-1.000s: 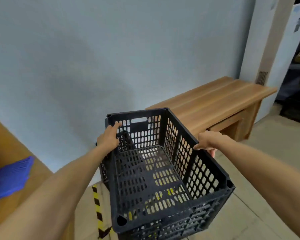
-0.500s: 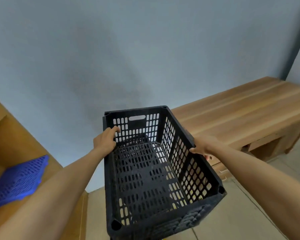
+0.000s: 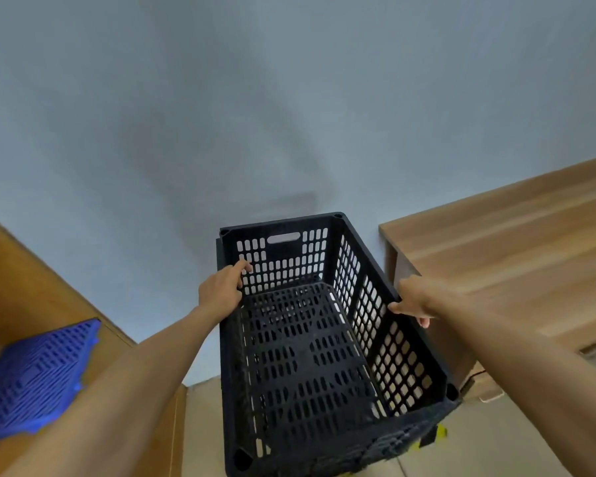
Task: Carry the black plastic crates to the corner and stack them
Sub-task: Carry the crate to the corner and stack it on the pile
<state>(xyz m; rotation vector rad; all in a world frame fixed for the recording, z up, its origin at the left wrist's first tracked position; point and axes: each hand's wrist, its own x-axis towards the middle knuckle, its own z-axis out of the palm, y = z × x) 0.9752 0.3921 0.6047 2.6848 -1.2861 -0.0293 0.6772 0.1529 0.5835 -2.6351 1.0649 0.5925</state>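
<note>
An empty black plastic crate with perforated walls and floor fills the lower middle of the head view, its far end close to the blue-grey wall. My left hand grips the crate's left rim, fingers curled over the edge. On the opposite long rim my right hand holds on, fingertips showing below the outer side. A second dark edge peeks out behind the far left corner; I cannot tell whether it is another crate underneath.
A wooden desk stands to the right, against the wall. A wooden unit on the left carries a blue perforated plastic piece. Yellow-black tape marks the tiled floor by the crate's near right corner.
The crate has moved toward the wall, into the gap between desk and wooden unit, and sits lower. Both hands keep the same hold on its rims.
</note>
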